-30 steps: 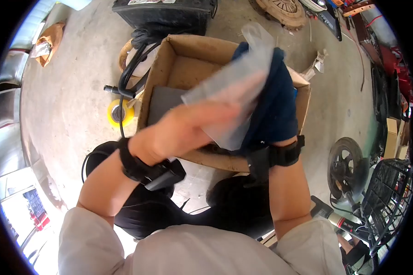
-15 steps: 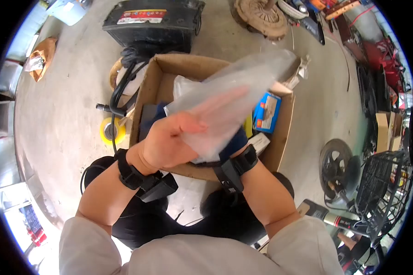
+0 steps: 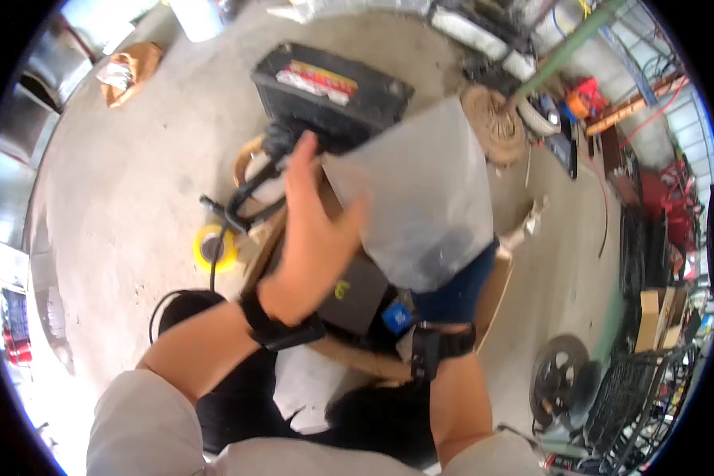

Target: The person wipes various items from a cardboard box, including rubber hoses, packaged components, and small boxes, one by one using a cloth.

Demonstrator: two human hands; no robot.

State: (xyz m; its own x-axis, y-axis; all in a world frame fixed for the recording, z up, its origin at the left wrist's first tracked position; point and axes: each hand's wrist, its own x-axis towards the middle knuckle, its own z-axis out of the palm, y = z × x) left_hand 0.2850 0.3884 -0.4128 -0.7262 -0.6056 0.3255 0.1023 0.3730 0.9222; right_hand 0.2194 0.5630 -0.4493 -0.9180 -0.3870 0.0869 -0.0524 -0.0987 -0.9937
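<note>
Fingers spread and blurred, my left hand [image 3: 313, 230] is raised over the left part of a cardboard box [image 3: 496, 297], just beside a translucent plastic bag [image 3: 428, 190]. The bag spreads over the box's far right part. Behind and under it is dark blue cloth [image 3: 460, 289], around the end of my right arm. My right hand is hidden by the bag and cloth, so its fingers do not show. Inside the box lie a dark grey flat item [image 3: 353, 293] with yellow marking and a small blue box [image 3: 397, 318].
A black battery [image 3: 329, 91] stands beyond the box. Black hoses [image 3: 250, 190] and a yellow tape roll [image 3: 215, 248] lie to the left. A round rusty part [image 3: 493, 127] is at the far right, a wheel [image 3: 559, 377] at the near right.
My left hand has come off the bag and opened, moving up. The bag has spread out and shifted right with the cloth. The view has turned, showing more floor beyond the battery.
</note>
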